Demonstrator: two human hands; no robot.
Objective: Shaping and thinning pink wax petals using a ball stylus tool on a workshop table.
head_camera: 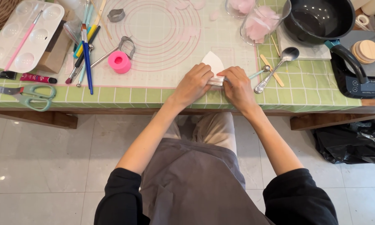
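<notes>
While your left hand [194,81] and right hand [237,84] pinch the white folded paper [213,66] closed, it may tear; the spoon [278,66] right of the paper could get knocked.

Green checked tablecloth [320,85], pink mould [119,62]

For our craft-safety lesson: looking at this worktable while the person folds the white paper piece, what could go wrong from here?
1. Both hands, left hand and right hand, pinch the white paper piece near the table's front edge; it might slip off.
2. The metal spoon lies by the right hand; a nudge could knock it.
3. The green-handled scissors rest near the edge and could fall.
</notes>
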